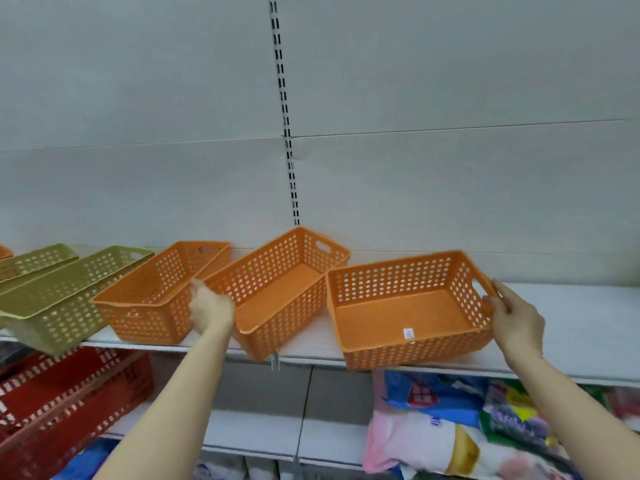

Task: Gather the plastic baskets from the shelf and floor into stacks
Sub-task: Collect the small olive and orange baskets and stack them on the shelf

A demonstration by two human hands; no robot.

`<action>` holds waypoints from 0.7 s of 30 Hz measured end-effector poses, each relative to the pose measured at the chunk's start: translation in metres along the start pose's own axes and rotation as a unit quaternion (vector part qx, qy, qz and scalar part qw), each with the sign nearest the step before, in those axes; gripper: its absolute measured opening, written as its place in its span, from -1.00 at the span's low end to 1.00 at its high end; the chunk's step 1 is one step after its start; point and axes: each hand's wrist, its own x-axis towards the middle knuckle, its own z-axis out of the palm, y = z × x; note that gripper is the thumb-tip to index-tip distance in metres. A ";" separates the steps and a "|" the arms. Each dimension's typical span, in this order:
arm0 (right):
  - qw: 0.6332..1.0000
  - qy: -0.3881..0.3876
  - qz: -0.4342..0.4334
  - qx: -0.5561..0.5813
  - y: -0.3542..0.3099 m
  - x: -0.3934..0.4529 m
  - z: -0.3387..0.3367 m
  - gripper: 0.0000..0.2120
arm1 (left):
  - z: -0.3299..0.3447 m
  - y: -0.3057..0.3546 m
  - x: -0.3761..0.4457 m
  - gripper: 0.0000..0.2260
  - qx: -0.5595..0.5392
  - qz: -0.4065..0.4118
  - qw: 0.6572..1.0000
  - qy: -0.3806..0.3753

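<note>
Far left on the white shelf (571, 327): two green baskets, the rear green basket (34, 259) partly cut off by the frame edge, the front green basket (62, 299) tilted, its near corner hanging past the shelf lip. Below them, on the lower level, red baskets (69, 393) piled at an angle.

Next along, the left orange basket (152, 296) — upright, angled, just beside the front green one. Left hand (211, 306) raised between this basket and the middle orange basket (277, 289), fingers curled at the middle basket's near left rim; thumb hidden, so cannot tell whether clenched round the rim or only touching it. Middle basket set askew, its near corner jutting over the shelf edge.

Then the right orange basket (408, 310) — near edge past the shelf lip, a small white sticker (408, 333) on its floor. Right hand (516, 320) grasping this basket at the handle cutout on its right end wall, fingers wrapped over the rim.

Beneath, at lower right, colourful packaged goods (467, 427) on the lower shelf. Behind everything, a pale back panel with a slotted upright strip (285, 116).
</note>
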 end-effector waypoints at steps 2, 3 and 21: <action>0.999 0.034 -0.016 -0.001 0.007 -0.004 -0.026 -0.66 | 0.007 0.007 -0.010 -0.46 -0.043 0.013 0.999 0.001; 0.998 0.053 -0.023 -0.002 0.009 -0.007 -0.042 -0.67 | 0.011 0.014 -0.018 -0.44 -0.073 0.009 0.997 -0.005; 0.947 0.312 -0.068 0.039 0.096 0.014 -0.387 -0.67 | 0.132 0.230 -0.266 -0.45 -0.408 0.086 0.891 -0.181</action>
